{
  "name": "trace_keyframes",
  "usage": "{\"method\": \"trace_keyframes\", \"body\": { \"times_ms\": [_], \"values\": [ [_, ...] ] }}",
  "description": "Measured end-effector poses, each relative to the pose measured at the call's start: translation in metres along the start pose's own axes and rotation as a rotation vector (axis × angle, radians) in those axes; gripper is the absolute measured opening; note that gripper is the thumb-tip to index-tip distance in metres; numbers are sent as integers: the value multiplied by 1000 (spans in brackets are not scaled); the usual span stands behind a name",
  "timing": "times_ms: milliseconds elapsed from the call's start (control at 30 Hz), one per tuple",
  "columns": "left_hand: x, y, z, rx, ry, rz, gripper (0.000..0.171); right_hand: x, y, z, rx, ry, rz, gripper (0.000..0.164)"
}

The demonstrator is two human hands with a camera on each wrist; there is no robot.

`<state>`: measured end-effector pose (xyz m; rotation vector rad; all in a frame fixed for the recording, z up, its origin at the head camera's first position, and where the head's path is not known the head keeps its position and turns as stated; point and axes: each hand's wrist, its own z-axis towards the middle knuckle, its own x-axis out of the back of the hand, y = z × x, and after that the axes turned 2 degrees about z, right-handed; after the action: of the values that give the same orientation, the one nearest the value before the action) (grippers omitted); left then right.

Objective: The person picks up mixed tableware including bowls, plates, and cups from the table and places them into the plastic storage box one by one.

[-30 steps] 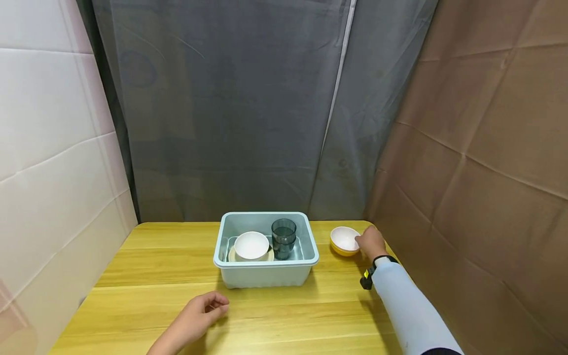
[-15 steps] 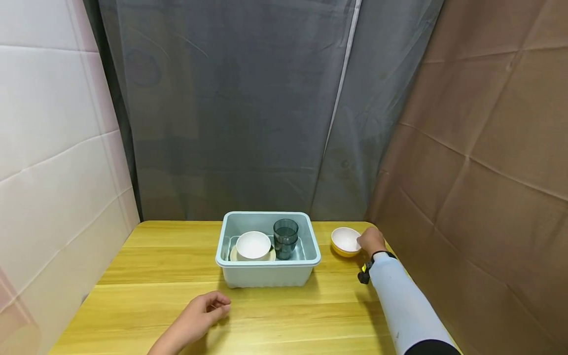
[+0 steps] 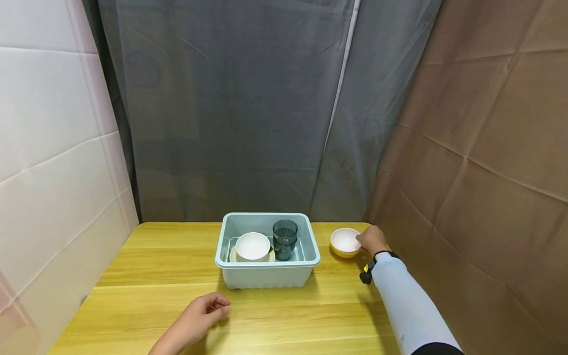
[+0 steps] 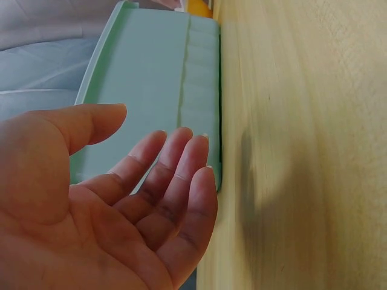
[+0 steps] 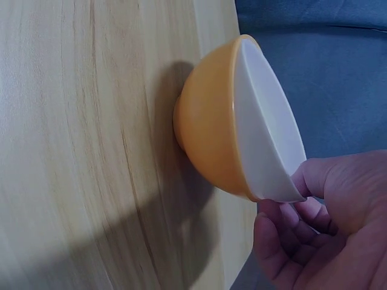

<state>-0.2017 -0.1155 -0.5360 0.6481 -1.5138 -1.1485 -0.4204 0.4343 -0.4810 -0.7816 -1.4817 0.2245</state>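
Observation:
At the far right of the table, my right hand (image 3: 372, 240) pinches the rim of a white bowl (image 5: 257, 136) between thumb and fingers. That white bowl appears to sit inside an orange-yellow bowl (image 5: 208, 121), its rim standing higher on the hand's side. The orange bowl's foot is close to the tabletop; whether it touches is hard to tell. My left hand (image 3: 201, 313) hovers near the table in front of a pale blue-green tub (image 3: 268, 274), fingers loosely bent, palm holding nothing. Inside the tub are another white bowl (image 3: 252, 245), a cream plate (image 3: 232, 255) and stacked dark glasses (image 3: 285, 239).
A wooden table (image 3: 146, 261) spans the lower view. Behind it hangs a grey curtain (image 3: 230, 123), with a white sheet (image 3: 53, 148) at left and a brown one (image 3: 492, 148) at right, near my right arm.
Both hands stay almost in place. The right hand keeps its pinch at the bowl's rim, and the head view has shifted only slightly.

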Motion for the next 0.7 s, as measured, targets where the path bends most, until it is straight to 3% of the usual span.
{"method": "trace_keyframes", "body": {
  "times_ms": [333,700],
  "values": [
    [2,-2,-1,7,-14,-5,23,7,-9,-7,22,-18,9,27],
    [4,-4,-1,20,-34,-20,25,7,-14,-11,118,4,-155,27]
  ]
}}
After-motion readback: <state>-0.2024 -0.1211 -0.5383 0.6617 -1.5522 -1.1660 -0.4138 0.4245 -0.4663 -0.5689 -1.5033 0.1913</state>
